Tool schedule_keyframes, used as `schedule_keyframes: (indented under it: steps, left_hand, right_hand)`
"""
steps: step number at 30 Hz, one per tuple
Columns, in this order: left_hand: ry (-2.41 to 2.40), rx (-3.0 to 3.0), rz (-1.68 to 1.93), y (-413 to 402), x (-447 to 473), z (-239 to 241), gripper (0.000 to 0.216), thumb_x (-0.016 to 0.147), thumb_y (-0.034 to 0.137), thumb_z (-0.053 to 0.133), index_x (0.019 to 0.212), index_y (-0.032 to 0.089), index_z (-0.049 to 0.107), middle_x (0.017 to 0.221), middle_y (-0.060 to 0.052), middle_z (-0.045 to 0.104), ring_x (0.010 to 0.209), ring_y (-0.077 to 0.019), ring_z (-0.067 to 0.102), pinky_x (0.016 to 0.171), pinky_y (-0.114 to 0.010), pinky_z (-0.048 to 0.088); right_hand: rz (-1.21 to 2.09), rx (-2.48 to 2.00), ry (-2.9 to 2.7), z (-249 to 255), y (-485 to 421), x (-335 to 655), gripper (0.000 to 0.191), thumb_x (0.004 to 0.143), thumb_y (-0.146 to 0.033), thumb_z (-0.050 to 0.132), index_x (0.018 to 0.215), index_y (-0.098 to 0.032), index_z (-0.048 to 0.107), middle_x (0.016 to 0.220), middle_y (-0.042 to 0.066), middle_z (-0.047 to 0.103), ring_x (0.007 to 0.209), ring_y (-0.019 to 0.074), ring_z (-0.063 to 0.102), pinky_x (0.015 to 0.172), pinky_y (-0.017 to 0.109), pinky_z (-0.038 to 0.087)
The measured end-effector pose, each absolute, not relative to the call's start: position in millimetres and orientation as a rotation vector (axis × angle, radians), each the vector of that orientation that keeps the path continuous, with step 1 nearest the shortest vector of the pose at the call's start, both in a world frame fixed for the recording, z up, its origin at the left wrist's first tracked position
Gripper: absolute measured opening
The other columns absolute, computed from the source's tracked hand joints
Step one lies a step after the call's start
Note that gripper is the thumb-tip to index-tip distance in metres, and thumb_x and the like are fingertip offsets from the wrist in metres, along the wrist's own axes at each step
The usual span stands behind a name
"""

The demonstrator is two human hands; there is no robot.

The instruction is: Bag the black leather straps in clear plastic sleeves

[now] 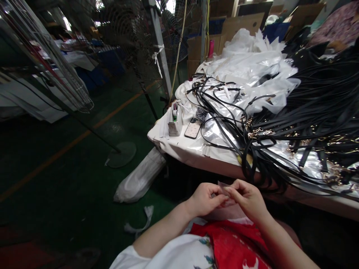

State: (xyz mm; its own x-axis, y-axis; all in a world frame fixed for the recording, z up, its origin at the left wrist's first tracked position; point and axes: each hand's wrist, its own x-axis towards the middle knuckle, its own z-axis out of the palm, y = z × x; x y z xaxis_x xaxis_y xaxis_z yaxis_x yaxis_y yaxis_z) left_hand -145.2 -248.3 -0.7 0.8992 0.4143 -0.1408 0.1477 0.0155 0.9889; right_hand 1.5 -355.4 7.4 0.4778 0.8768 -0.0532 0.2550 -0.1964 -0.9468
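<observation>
Both my hands meet over my lap, just in front of the table edge. My left hand [209, 200] pinches the near side of a thin translucent plastic sheet or bag [228, 211]. Against its upper edge, my right hand [248, 198] presses thumb and fingers together. The sheet hangs below the fingers, over the red cloth [238, 243] on my lap; its full shape is partly hidden. Nearest on the table are black straps [248, 157] with gold-coloured clasps, some drooping over the edge.
A tape dispenser [175, 123] and a phone [192, 128] lie at the table's left corner. White plastic bags [252, 63] pile up behind, with a heap of black straps [322, 97] on the right. A metal pole [162, 52] and a fan base [122, 154] stand left.
</observation>
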Motion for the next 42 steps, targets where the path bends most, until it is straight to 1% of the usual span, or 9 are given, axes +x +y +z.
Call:
schedule_keyframes:
  steps: [4, 7, 9, 17, 22, 28, 31, 36, 42]
  left_hand:
    - [0.488, 1.597, 0.215, -248.1, -144.4, 2.5, 0.026, 0.085, 0.031, 0.063, 0.072, 0.011, 0.072, 0.066, -0.003, 0.068, 0.061, -0.0122, 0.059, 0.059, -0.021, 0.043]
    - [0.509, 1.68, 0.217, -245.7, -144.5, 3.2, 0.026, 0.085, 0.031, 0.064, 0.068, 0.012, 0.071, 0.066, -0.002, 0.068, 0.063, -0.0124, 0.059, 0.062, -0.021, 0.043]
    - [0.487, 1.694, 0.197, -244.6, -144.5, 4.6, 0.029, 0.086, 0.034, 0.064, 0.069, 0.012, 0.072, 0.068, -0.003, 0.069, 0.065, -0.0131, 0.06, 0.065, -0.021, 0.045]
    - [0.388, 1.605, 0.186, -249.0, -141.4, 9.2, 0.023, 0.086, 0.028, 0.061, 0.08, 0.012, 0.076, 0.075, -0.004, 0.072, 0.069, -0.0144, 0.064, 0.066, -0.021, 0.047]
    - [0.513, 1.7, 0.247, -245.3, -143.6, 1.4, 0.027, 0.087, 0.032, 0.063, 0.071, 0.013, 0.073, 0.067, -0.003, 0.07, 0.064, -0.0131, 0.061, 0.064, -0.021, 0.044]
    - [0.512, 1.74, 0.255, -238.5, -148.2, -1.8, 0.029, 0.089, 0.034, 0.06, 0.072, 0.014, 0.073, 0.07, -0.003, 0.071, 0.067, -0.0135, 0.062, 0.066, -0.022, 0.044]
    - [0.517, 1.739, 0.273, -237.8, -148.6, -3.1, 0.029, 0.089, 0.035, 0.061, 0.072, 0.014, 0.073, 0.07, -0.004, 0.071, 0.067, -0.0135, 0.062, 0.066, -0.022, 0.044]
    - [0.522, 1.661, 0.247, -241.3, -147.0, -2.0, 0.03, 0.087, 0.038, 0.063, 0.075, 0.013, 0.074, 0.07, -0.005, 0.071, 0.065, -0.0138, 0.062, 0.064, -0.022, 0.045]
    - [0.511, 1.434, 0.179, -255.4, -137.3, -0.8, 0.031, 0.075, 0.042, 0.074, 0.082, 0.012, 0.076, 0.073, -0.007, 0.073, 0.066, -0.0152, 0.064, 0.063, -0.023, 0.047]
  right_hand:
    - [0.684, -1.75, -1.0, 5.9, -353.7, 6.0, 0.042, 0.083, -0.05, 0.066, 0.054, -0.021, 0.057, 0.05, 0.0, 0.059, 0.047, 0.0139, 0.053, 0.048, 0.024, 0.043]
    - [0.757, -1.7, -1.063, 7.5, -354.2, 12.3, 0.026, 0.086, -0.044, 0.062, 0.079, -0.022, 0.075, 0.077, 0.004, 0.074, 0.069, 0.0192, 0.067, 0.066, 0.027, 0.054]
    - [0.827, -1.689, -1.102, 8.8, -355.4, 14.4, 0.023, 0.087, -0.042, 0.063, 0.087, -0.024, 0.077, 0.085, 0.004, 0.076, 0.076, 0.0201, 0.069, 0.071, 0.028, 0.055]
    - [0.789, -1.717, -0.901, 6.8, -355.4, 7.2, 0.034, 0.076, -0.045, 0.074, 0.056, -0.02, 0.063, 0.05, 0.0, 0.062, 0.045, 0.0134, 0.056, 0.045, 0.022, 0.045]
    - [0.915, -1.697, -0.917, 7.4, -356.8, 18.6, 0.03, 0.078, -0.05, 0.071, 0.085, -0.022, 0.079, 0.082, 0.008, 0.077, 0.07, 0.0226, 0.071, 0.066, 0.031, 0.059]
    - [1.07, -1.664, -0.988, 16.6, -361.2, 29.4, 0.037, 0.076, -0.049, 0.074, 0.101, -0.022, 0.078, 0.1, 0.01, 0.077, 0.091, 0.0285, 0.073, 0.083, 0.038, 0.059]
    - [1.01, -1.7, -1.032, 18.3, -360.7, 29.2, 0.03, 0.076, -0.048, 0.073, 0.09, -0.022, 0.079, 0.09, 0.008, 0.077, 0.084, 0.0261, 0.072, 0.078, 0.034, 0.059]
    - [0.826, -1.799, -1.114, 18.2, -360.3, 24.1, 0.032, 0.08, -0.046, 0.065, 0.062, -0.021, 0.068, 0.056, 0.002, 0.065, 0.053, 0.0164, 0.059, 0.05, 0.024, 0.046]
    - [0.784, -1.787, -1.103, 12.4, -361.0, 13.7, 0.038, 0.077, -0.049, 0.072, 0.054, -0.021, 0.061, 0.052, 0.0, 0.061, 0.049, 0.0144, 0.055, 0.049, 0.024, 0.043]
